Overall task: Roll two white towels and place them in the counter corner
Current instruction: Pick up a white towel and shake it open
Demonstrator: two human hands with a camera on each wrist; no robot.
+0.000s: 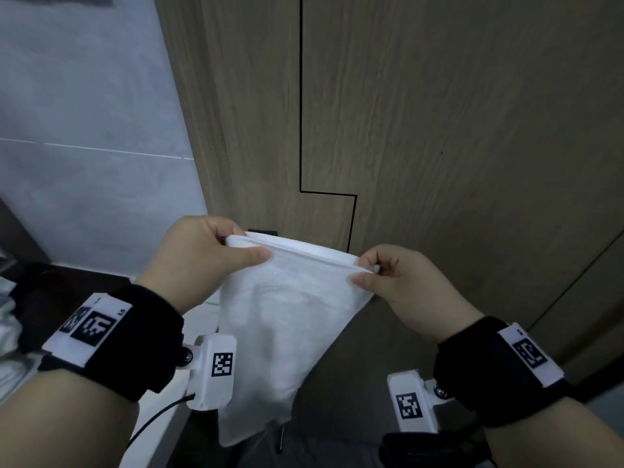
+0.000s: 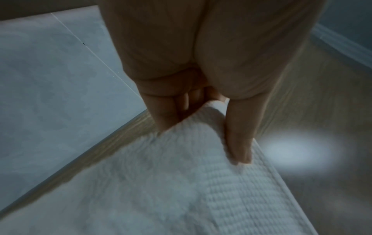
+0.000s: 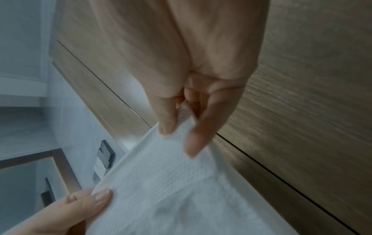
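Towel corners hidden inside pinching hands.

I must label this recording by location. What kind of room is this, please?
Probably a bathroom or hotel washroom: grey wall tiles, a wood-grain panel, and a white towel held by its top corners by the left hand and right hand.

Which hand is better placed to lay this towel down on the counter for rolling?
Probably the left hand: the counter lies on its side, while the right hand pinches the white towel's other top corner by the wooden panel.
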